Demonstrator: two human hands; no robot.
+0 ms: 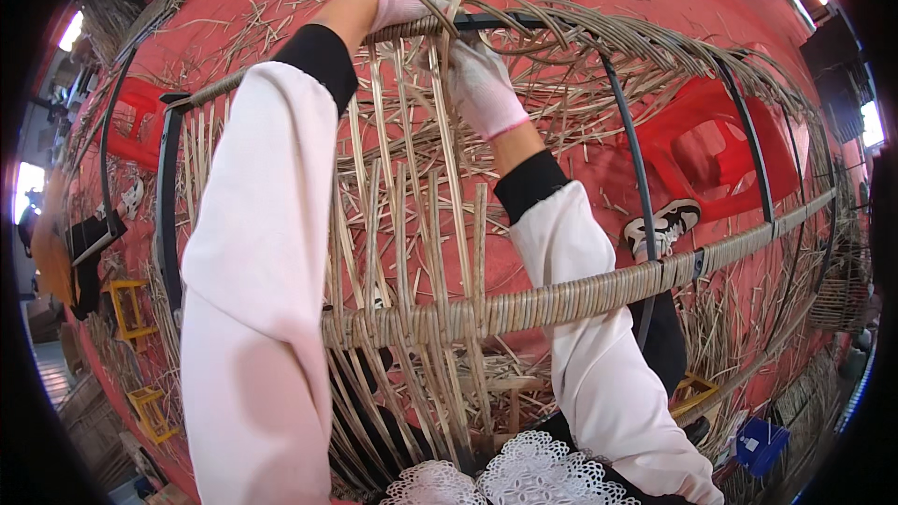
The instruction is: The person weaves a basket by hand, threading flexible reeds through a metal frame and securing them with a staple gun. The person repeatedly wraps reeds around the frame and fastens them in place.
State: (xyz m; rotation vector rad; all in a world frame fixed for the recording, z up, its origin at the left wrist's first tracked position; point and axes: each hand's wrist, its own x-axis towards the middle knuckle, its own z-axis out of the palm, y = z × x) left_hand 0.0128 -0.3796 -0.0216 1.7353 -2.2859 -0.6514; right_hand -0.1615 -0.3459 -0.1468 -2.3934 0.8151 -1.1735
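Both hands wear pale knit gloves and meet at the far rail (412, 30) of a dark metal frame, wrapped in brown rattan. My left hand (400, 0) reaches over this rail from above, its fingers closed by a flat rattan strand (456, 5) that loops over the bar. My right hand (484, 89) comes up from beneath, fingers bent round the strand's lower part and partly hidden behind it. Long upright strands (440, 140) run from the far rail to the near wrapped rail (561, 301). A thick twist of strands (636, 33) follows the far rail to the right.
Dark metal ribs (622, 122) cross the frame on the right. A red plastic stool (720, 154) lies beyond them, near my shoe (669, 224). Loose rattan litters the red floor. Small yellow frames (131, 309) and another person's leg (89, 257) are at left, a blue box (760, 446) at lower right.
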